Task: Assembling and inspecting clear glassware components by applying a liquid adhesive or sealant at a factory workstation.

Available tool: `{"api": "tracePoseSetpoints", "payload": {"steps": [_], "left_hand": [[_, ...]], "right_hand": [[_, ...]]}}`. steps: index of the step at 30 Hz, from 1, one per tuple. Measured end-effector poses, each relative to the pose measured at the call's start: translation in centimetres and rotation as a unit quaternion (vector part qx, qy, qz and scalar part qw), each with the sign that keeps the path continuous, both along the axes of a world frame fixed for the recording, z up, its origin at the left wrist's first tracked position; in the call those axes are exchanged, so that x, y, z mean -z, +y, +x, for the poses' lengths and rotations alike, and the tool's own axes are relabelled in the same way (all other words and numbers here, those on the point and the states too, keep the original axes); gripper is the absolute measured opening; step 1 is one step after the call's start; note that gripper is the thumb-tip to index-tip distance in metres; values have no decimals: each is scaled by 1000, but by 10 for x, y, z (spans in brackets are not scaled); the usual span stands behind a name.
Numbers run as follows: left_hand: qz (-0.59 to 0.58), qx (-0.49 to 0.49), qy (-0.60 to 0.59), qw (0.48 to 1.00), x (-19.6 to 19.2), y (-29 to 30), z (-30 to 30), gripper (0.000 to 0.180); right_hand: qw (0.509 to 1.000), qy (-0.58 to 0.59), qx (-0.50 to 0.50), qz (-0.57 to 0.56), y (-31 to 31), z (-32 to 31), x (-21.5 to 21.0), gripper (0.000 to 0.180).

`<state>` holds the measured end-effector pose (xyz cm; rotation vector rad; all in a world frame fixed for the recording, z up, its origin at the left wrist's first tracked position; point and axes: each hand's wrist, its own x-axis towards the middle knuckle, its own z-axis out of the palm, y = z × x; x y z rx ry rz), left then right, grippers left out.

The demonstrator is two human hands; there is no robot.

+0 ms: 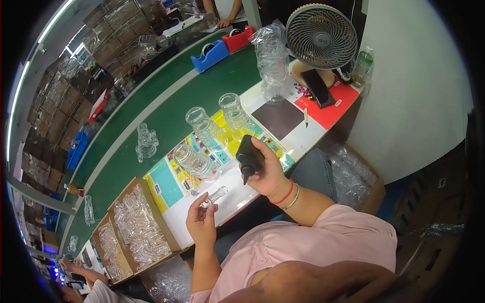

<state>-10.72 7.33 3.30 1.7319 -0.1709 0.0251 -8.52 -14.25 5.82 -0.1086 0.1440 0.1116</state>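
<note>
My left hand [203, 217] pinches a small clear glass-like tube piece [218, 194] over the white part of the table. My right hand [270, 174] is wrapped round a black squeeze bottle [249, 152], whose nozzle tilts downward, apart from the clear piece. Beyond my hands, three clear ridged vessels stand in a slanting row: a near one [197, 163], a middle one [207, 129] and a far one [236, 116]. To the left, a cardboard box [157, 217] with a divider holds many small clear pieces.
A green conveyor [174, 86] runs behind the table, carrying a clear piece [146, 142]. Blue [210, 55] and red [238, 39] tape dispensers stand there. Wrapped vessels [273, 60], a fan [322, 38] and a phone [318, 88] are at far right. A co-worker's arm [86, 270] shows lower left.
</note>
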Motion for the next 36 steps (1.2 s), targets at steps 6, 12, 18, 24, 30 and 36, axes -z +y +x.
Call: {"api": "tracePoseSetpoints", "payload": {"steps": [6, 12, 18, 24, 30, 36], "left_hand": [[-3, -6, -90, 996, 13, 0, 4, 22], [41, 3, -106, 994, 10, 1, -1, 20], [44, 3, -137, 990, 8, 0, -6, 19], [16, -26, -180, 983, 0, 2, -13, 18], [-88, -6, -126, 988, -12, -7, -7, 39], [-72, -3, -144, 987, -26, -23, -6, 30]], "right_hand": [[1000, -4, 2, -6, 0, 0, 2, 18], [1000, -11, 6, -2, 0, 0, 2, 17], [1000, -8, 7, -10, 2, -2, 0, 16], [1000, -14, -7, -2, 0, -7, 1, 17], [998, 22, 23, -55, 5, -6, -2, 23], [999, -13, 3, -29, 4, -6, -3, 23]]}}
